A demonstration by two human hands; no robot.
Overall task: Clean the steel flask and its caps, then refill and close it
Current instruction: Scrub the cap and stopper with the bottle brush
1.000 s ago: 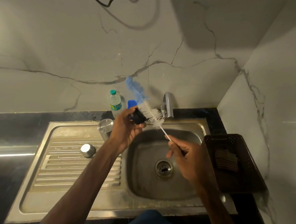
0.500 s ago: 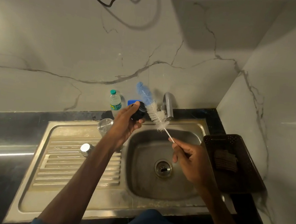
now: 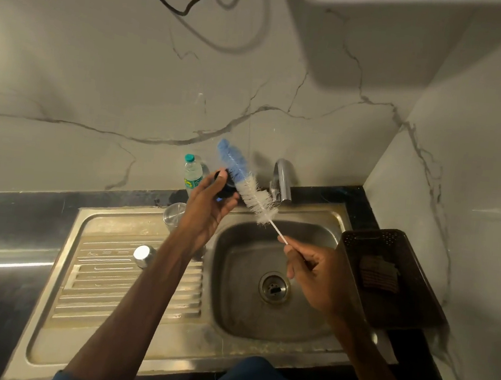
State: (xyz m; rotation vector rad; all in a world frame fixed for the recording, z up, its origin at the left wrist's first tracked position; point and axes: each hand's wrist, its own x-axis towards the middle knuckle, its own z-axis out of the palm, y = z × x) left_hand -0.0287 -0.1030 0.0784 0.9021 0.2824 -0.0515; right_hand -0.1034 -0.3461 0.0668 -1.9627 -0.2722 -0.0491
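Note:
My left hand (image 3: 207, 207) holds a small black flask cap (image 3: 228, 186) up over the back edge of the sink. My right hand (image 3: 314, 274) grips the thin white handle of a bottle brush (image 3: 249, 189), whose blue and white bristles lie against the cap. The open steel flask (image 3: 174, 214) stands on the drainboard behind my left forearm. A shiny steel cap (image 3: 144, 255) sits on the ribbed drainboard (image 3: 109, 286).
The steel sink basin (image 3: 261, 314) with its drain lies below my hands, and the tap (image 3: 282, 179) stands at the back. A small plastic water bottle (image 3: 192, 173) stands by the wall. A dark basket (image 3: 385, 309) with a scrub pad (image 3: 378, 273) sits at the right.
Both hands have risen slightly and the brush has slid up along the black cap, its blue tip now higher against the wall.

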